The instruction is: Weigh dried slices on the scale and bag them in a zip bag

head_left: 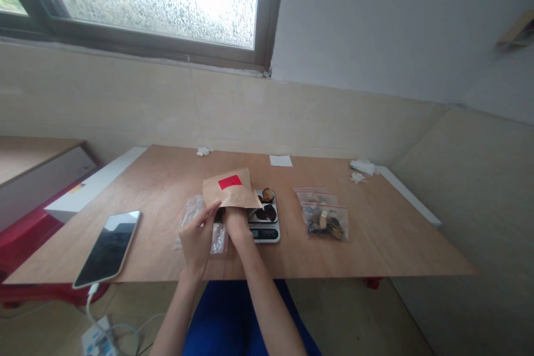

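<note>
My left hand (197, 238) pinches the near edge of a brown paper bag (212, 190) with a red label, holding it up and tilted over the table. My right hand (236, 222) reaches into the bag's mouth, so its fingers are hidden. Partly behind the bag and my right wrist stands a white kitchen scale (273, 233) with a dark display. Several dark, dried-looking slices (267, 212) lie on its plate, one of them (267, 195) showing a brown face. Clear plastic zip bags (218, 238) lie beneath and left of the paper bag.
Filled zip bags (327, 222) with dark and tan pieces lie right of the scale. A phone (109, 247) with a charging cable (92, 292) rests at the table's left front. White paper (281, 161) and crumpled tissue (364, 167) lie along the back edge by the wall.
</note>
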The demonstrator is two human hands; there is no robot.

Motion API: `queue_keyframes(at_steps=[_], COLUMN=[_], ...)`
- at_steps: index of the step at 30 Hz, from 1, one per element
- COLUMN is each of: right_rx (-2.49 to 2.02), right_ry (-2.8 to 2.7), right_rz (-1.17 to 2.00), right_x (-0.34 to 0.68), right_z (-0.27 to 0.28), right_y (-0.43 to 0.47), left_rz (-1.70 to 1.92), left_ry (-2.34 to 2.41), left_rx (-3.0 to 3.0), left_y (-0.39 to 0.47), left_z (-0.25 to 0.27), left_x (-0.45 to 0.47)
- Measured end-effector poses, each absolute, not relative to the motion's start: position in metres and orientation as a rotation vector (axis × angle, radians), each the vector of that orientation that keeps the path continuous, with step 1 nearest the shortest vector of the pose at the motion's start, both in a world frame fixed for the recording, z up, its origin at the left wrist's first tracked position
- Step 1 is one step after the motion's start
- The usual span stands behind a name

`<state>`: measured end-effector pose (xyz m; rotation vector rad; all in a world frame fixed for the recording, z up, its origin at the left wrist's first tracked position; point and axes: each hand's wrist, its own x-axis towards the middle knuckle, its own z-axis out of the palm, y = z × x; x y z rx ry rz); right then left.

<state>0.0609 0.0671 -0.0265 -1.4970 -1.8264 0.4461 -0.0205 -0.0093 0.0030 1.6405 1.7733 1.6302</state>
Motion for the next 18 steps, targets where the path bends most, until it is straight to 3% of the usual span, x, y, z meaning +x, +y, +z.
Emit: queue_keyframes(at_steps=[18], right_rx=[-1.368], right_ry=[-1.806], right_rz=[0.510], right_x=[0.070], right_z=[-0.017], right_y=[0.042], left_rz=[1.631], left_ry=[1.787], left_rx=[1.647], left_y=[-0.008], left_z=[0.004], left_x=[-0.020])
